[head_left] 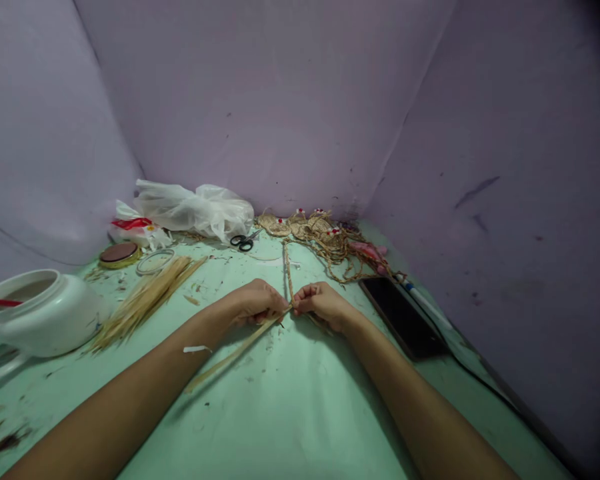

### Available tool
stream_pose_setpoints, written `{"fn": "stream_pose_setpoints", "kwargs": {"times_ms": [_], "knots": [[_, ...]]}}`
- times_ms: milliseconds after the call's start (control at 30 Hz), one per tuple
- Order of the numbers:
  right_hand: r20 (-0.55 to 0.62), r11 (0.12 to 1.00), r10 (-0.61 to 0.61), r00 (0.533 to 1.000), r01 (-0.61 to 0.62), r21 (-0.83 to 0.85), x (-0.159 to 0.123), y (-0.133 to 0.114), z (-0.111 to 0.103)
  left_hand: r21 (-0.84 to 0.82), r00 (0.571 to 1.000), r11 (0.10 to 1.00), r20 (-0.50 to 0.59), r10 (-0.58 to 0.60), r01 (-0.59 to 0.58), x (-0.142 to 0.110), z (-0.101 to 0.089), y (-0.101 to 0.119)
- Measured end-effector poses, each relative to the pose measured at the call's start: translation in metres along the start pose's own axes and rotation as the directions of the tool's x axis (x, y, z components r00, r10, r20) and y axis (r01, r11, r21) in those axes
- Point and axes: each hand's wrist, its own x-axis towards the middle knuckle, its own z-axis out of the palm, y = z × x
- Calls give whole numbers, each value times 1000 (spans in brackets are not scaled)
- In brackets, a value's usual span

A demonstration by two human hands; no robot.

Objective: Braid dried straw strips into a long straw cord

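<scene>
Close together over the middle of the green surface, my left hand [261,300] and my right hand [322,304] pinch at the near end of a thin twisted straw cord [288,267]. The cord runs away from my fingers toward the back. Between my left fingers is a flat pale straw strip [233,357], its loose tail slanting down to the left. Another short end of straw [321,325] shows below my right hand. Both hands are closed, and the exact spot where cord and strip meet is partly hidden by the fingertips.
Left of my arms lie a bundle of straw [145,300], a white pot [65,313] and a round tin [120,254]. Scissors [245,241] and a plastic bag [195,207] are behind. Woven straw pieces [305,227] and a phone [403,317] lie to the right.
</scene>
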Motion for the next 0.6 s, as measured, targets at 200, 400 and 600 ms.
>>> {"fn": "stream_pose_setpoints", "kwargs": {"times_ms": [200,400,600], "knots": [[37,1000,-16,999,15,11,4,4,-3,-19,993,994,-63,-105,104,2,3,7],[30,1000,-26,999,26,-1,6,8,-4,-148,987,984,-110,-117,100,10,4,6],[21,999,-28,999,28,18,2,3,-1,-109,985,982,-63,-161,154,12,3,6]]}}
